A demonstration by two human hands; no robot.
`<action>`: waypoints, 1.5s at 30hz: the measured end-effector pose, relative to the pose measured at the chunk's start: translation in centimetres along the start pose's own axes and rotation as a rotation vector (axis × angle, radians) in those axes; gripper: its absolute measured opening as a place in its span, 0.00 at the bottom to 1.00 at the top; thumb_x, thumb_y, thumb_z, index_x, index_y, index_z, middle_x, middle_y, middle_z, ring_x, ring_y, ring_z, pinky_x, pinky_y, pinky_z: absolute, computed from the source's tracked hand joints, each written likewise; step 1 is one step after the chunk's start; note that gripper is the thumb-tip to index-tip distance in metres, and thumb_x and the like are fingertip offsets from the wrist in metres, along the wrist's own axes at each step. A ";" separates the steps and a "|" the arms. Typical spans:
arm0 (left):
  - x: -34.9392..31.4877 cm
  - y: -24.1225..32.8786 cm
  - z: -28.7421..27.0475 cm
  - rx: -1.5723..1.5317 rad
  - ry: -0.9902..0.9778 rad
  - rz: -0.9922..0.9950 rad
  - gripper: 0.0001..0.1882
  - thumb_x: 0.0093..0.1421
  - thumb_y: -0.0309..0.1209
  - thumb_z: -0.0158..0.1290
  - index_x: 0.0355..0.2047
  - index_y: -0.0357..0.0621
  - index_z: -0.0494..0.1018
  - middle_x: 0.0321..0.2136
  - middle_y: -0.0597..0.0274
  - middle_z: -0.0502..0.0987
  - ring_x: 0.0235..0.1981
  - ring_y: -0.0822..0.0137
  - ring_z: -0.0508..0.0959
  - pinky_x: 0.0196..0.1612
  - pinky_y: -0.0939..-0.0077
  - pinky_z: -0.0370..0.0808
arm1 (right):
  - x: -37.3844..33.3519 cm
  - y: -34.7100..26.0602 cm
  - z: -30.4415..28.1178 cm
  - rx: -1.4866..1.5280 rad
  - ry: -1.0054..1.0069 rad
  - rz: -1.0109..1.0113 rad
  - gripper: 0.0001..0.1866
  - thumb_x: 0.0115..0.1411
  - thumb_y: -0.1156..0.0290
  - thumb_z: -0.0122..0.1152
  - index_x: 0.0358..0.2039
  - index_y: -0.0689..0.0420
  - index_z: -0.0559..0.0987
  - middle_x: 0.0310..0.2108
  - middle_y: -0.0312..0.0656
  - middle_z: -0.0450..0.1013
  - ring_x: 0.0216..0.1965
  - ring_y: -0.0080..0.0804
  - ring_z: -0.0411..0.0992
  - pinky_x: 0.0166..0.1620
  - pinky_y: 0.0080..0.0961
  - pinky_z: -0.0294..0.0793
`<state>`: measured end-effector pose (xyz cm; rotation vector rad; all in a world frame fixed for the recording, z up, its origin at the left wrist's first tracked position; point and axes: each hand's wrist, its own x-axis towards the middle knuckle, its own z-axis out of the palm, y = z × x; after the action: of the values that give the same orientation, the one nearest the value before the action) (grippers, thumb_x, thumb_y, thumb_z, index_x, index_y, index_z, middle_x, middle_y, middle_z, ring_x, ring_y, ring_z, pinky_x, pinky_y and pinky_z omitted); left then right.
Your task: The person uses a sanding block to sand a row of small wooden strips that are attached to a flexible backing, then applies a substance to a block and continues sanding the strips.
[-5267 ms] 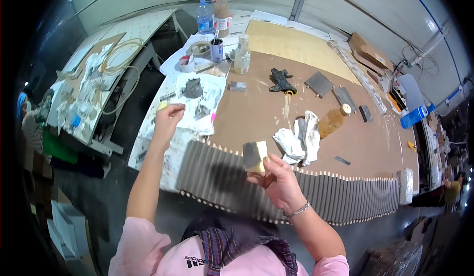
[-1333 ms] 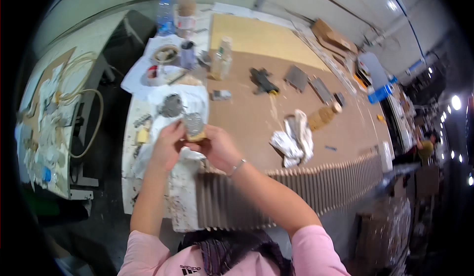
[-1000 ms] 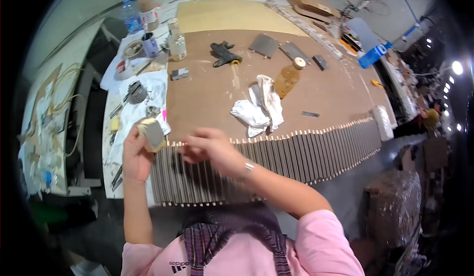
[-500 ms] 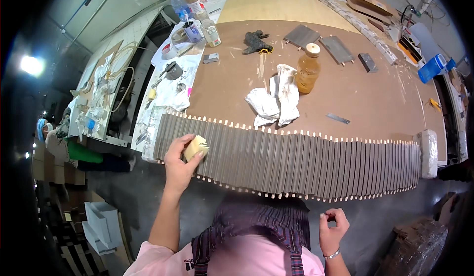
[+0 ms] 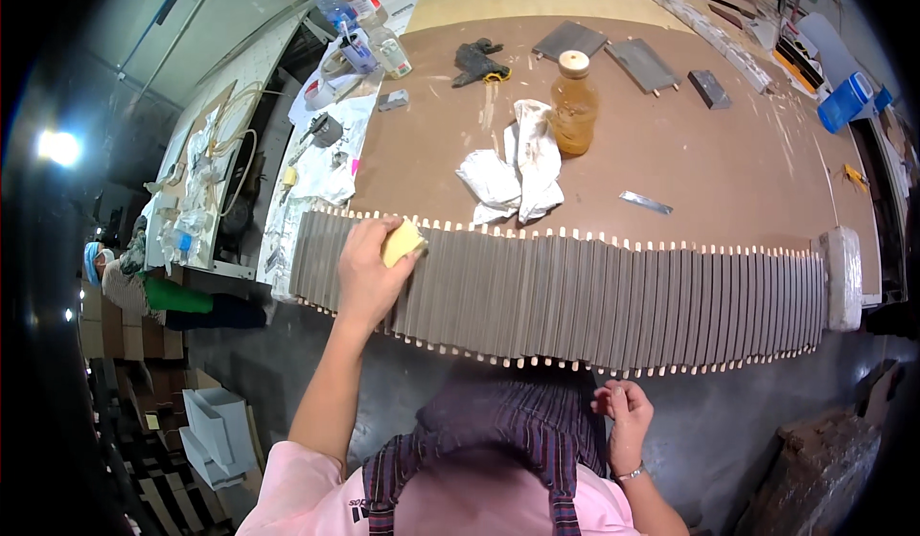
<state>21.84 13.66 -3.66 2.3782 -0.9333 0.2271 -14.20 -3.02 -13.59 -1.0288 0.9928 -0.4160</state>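
Note:
My left hand [image 5: 369, 270] grips a yellow sponge block [image 5: 403, 243] against the left part of a long row of grey-brown slats [image 5: 537, 296]. The slats stand side by side along the table's near edge, with pale pegs showing at both ends. Below the row's near side, right of centre, my right hand [image 5: 628, 416] hangs in front of my striped apron [image 5: 517, 407]. Its fingers are loosely bent and apart, and nothing shows in them.
Beyond the slats lie white cloths [image 5: 534, 162], a capped bottle of amber liquid [image 5: 573, 110], a metal strip [image 5: 646, 202], and a dark glove [image 5: 478, 63]. A wrapped block [image 5: 842, 277] stands at the row's right end. Bottles [image 5: 383, 45] crowd the back left.
My left hand has moved right and a little away from me with the sponge. My right hand has shifted slightly left and its fingers have loosened. The whole view has shifted a little.

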 end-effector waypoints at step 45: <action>0.5 1.7 2.2 0.070 -0.038 -0.134 0.20 0.49 0.29 0.68 0.42 0.36 0.78 0.36 0.52 0.79 0.40 0.52 0.80 0.46 0.63 0.76 | 3.2 0.5 0.0 0.159 -0.128 0.004 0.13 0.70 0.69 0.58 0.36 0.70 0.79 0.29 0.50 0.80 0.28 0.32 0.79 0.36 0.28 0.80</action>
<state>20.96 11.15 -4.58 2.5056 -0.7914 0.1651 -12.59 -5.05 -15.58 -0.8983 0.8339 -0.4144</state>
